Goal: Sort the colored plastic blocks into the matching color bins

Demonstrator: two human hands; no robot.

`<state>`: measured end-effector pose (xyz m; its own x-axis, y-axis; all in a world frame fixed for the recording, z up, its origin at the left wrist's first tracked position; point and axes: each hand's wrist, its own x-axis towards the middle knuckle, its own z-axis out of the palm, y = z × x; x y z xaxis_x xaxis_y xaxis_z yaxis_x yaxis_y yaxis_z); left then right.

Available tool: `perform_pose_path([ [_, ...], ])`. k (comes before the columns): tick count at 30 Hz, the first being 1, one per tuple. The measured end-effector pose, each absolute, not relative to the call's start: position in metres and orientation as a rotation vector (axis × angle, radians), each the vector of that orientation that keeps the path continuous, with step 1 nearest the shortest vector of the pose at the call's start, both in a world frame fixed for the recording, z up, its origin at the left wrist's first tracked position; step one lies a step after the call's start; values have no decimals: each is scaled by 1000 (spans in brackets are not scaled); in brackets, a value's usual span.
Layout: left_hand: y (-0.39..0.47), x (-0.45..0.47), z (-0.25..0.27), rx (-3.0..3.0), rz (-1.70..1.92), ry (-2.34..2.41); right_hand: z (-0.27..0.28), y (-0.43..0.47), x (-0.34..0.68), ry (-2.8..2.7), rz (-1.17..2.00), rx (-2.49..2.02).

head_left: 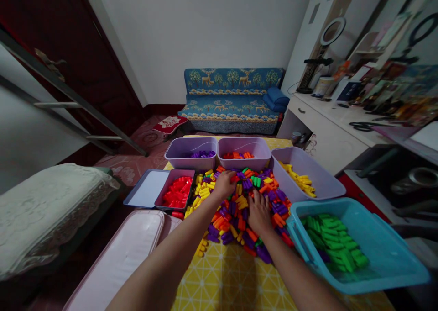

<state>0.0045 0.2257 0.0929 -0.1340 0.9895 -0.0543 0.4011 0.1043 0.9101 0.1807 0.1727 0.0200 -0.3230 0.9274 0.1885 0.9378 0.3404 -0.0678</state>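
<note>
From where I stand, both hands are at work in the heap of colored plastic pieces [241,202] in the middle of the yellow-patterned surface [205,283]. The left hand [225,185] has its fingers drawn in narrow beside a red piece [235,179]; I cannot tell whether it is pinched. The right hand [259,210] lies lower on the heap, fingers fairly wide, with nothing clearly held.

The colors lie so tangled that a hurried grab could bring up a wrong neighbor. What looks like a purple piece [323,256] sits among the green pieces [337,242] in the teal bin [386,247], so a stray is easily missed. Wide sweeps could push loose pieces off the heap's near edge, where some yellow ones [201,247] already lie apart. The left forearm runs close to the pink lid [126,247], and a careless elbow might shift it. The teal bin seems to reach past the surface's right edge; a knock there could tip it.
</note>
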Motion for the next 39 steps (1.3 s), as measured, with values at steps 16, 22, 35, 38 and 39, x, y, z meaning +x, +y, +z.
perform_pose_path([
  [16, 192, -3, 84, 1932, 762, 1878, 21, 172, 181, -2398, -87, -1681],
  [22, 186, -14, 66, 997, 1583, 1562, 22, 170, 180, -2400, -78, -1672],
  [35, 174, -70, 115, -294, 1876, 916, 23, 170, 181, -2404, -71, -1669],
  [38, 170, -91, 124, -364, 1936, 900, 23, 170, 181, -2408, -77, -1674],
  [39, 169, -96, 126, -379, 1947, 897, 23, 170, 181, -2411, -79, -1678],
])
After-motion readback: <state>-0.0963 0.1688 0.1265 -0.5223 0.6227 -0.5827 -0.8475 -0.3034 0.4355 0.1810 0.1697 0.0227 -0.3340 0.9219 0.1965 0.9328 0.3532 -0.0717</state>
